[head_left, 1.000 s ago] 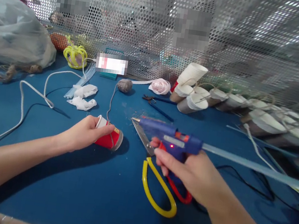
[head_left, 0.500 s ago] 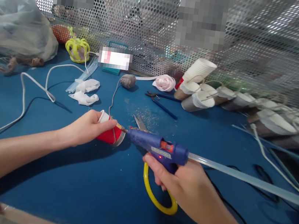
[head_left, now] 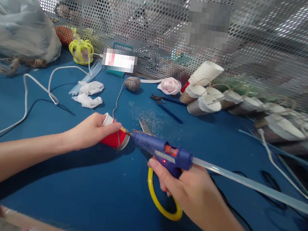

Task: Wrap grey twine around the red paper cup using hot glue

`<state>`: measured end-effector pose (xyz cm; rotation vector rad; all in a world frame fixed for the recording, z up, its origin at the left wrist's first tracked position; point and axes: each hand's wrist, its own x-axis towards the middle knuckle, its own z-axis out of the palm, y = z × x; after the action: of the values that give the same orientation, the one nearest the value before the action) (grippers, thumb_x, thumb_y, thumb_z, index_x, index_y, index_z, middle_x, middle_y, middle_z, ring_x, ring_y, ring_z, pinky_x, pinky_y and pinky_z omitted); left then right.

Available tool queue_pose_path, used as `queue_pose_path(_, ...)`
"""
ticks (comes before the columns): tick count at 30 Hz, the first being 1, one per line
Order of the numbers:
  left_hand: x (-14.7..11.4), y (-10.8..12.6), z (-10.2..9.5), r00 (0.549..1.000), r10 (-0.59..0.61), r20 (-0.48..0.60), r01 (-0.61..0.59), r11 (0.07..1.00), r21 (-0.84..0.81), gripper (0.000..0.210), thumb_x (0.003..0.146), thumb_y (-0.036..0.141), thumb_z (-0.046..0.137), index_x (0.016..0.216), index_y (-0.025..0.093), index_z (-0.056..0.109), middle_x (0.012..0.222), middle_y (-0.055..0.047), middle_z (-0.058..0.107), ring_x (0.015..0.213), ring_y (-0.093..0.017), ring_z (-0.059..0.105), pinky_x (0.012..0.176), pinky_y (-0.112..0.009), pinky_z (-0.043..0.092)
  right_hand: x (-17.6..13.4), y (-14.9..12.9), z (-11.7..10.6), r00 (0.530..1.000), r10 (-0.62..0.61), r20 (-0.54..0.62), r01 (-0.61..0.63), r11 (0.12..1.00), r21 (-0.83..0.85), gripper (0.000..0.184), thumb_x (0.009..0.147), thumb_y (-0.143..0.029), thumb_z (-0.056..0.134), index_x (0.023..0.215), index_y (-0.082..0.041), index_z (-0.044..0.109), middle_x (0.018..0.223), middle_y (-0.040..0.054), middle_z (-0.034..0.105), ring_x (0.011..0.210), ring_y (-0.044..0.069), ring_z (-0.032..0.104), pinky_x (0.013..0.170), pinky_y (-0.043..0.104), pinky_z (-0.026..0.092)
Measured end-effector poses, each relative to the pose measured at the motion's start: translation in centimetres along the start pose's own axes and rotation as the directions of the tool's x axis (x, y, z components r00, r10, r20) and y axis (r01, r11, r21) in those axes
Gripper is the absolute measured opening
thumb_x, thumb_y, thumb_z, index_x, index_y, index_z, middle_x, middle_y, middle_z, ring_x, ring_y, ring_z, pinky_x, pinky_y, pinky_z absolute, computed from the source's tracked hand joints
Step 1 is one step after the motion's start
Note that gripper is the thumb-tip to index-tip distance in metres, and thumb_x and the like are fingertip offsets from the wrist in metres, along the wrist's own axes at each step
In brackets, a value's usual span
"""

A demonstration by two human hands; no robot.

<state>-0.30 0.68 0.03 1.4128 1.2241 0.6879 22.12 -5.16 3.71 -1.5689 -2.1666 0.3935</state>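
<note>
Compared with a second ago, the glue gun (head_left: 150,144) has been brought over to the red cup (head_left: 112,140), and its nozzle is now held at the cup's edge, just right of the left hand (head_left: 94,130); whether they touch cannot be told. The tilted cup is pinched between left thumb and fingers. The gun's handle is wrapped by the right hand (head_left: 183,182), beneath which the scissors (head_left: 171,215) are partly hidden.
</note>
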Motion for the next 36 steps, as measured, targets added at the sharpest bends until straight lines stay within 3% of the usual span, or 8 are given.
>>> queue_pose_path(7, -0.1, 0.5, 0.1, 1.000, 0.006, -0.015, -0.007, 1.000, -0.017, 0.041, 0.073, 0.050, 0.053, 0.077, 0.011, 0.067, 0.055, -0.001, 0.060, 0.047, -0.010, 0.047, 0.043, -0.021, 0.031, -0.3, 0.2, -0.3, 0.997, -0.076, 0.030, 0.079, 0.993, -0.086, 0.042, 0.082, -0.045, 0.045, 0.044, -0.027, 0.050, 0.038, 0.0002, 0.050, 0.053, 0.020, 0.059, 0.051, 0.030, 0.047)
queue_pose_path(13, -0.2, 0.6, 0.2, 1.000, -0.005, -0.016, 0.005, 1.000, -0.024, 0.039, 0.073, 0.048, 0.055, 0.075, 0.011, 0.068, 0.057, -0.002, 0.063, 0.049, -0.011, 0.050, 0.043, -0.020, 0.033, -0.5, -0.2, -0.6, 0.992, -0.104, 0.065, 0.109, 0.990, -0.091, 0.041, 0.082, -0.043, 0.045, 0.046, -0.027, 0.055, 0.038, -0.0009, 0.051, 0.039, 0.016, 0.051, 0.046, 0.030, 0.045)
queue_pose_path(19, -0.1, 0.7, 0.2, 1.000, -0.007, 0.025, 0.009, 0.997, -0.075, 0.037, 0.076, 0.046, 0.052, 0.076, 0.013, 0.068, 0.068, -0.005, 0.070, 0.057, -0.014, 0.058, 0.051, -0.021, 0.040, -0.9, -0.8, -0.7, 0.998, -0.060, 0.031, 0.061, 0.998, -0.025, 0.037, 0.080, -0.050, 0.046, 0.052, -0.028, 0.058, 0.036, -0.0012, 0.049, 0.046, 0.019, 0.056, 0.046, 0.029, 0.046)
queue_pose_path(23, -0.1, 0.7, 0.3, 1.000, -0.003, 0.015, 0.004, 0.998, -0.069, 0.036, 0.077, 0.045, 0.052, 0.076, 0.012, 0.068, 0.068, -0.005, 0.070, 0.055, -0.014, 0.058, 0.050, -0.021, 0.039, -0.9, -0.9, -0.7, 0.997, -0.066, 0.026, 0.066, 0.998, 0.001, 0.035, 0.081, -0.048, 0.045, 0.057, -0.026, 0.060, 0.045, 0.0017, 0.056, 0.055, 0.021, 0.060, 0.053, 0.031, 0.049)
queue_pose_path(27, 0.0, 0.6, 0.3, 1.000, -0.001, 0.007, 0.002, 0.998, -0.062, 0.036, 0.078, 0.044, 0.052, 0.074, 0.012, 0.066, 0.064, -0.004, 0.068, 0.051, -0.011, 0.054, 0.047, -0.020, 0.035, -1.1, -0.7, -0.6, 0.995, -0.092, 0.032, 0.093, 0.995, -0.041, 0.031, 0.080, -0.046, 0.046, 0.069, -0.024, 0.065, 0.071, 0.0064, 0.068, 0.070, 0.024, 0.064, 0.062, 0.033, 0.052)
queue_pose_path(30, 0.0, 0.5, 0.2, 1.000, -0.009, -0.004, 0.009, 0.999, -0.040, 0.037, 0.078, 0.045, 0.051, 0.072, 0.012, 0.065, 0.059, -0.003, 0.066, 0.048, -0.009, 0.050, 0.045, -0.019, 0.031, -1.2, -0.5, -0.5, 0.993, -0.109, 0.038, 0.112, 0.991, -0.080, 0.031, 0.081, -0.045, 0.045, 0.075, -0.024, 0.066, 0.079, 0.0076, 0.070, 0.074, 0.025, 0.065, 0.062, 0.033, 0.052)
queue_pose_path(36, -0.2, 0.7, 0.2, 0.999, 0.040, 0.032, -0.038, 0.998, -0.045, 0.037, 0.078, 0.044, 0.050, 0.074, 0.011, 0.067, 0.063, -0.006, 0.067, 0.054, -0.013, 0.055, 0.048, -0.021, 0.037, -0.9, -0.7, -0.7, 0.992, -0.114, 0.054, 0.118, 0.991, -0.069, 0.035, 0.083, -0.043, 0.044, 0.057, -0.025, 0.059, 0.054, 0.0029, 0.063, 0.063, 0.021, 0.064, 0.059, 0.030, 0.051)
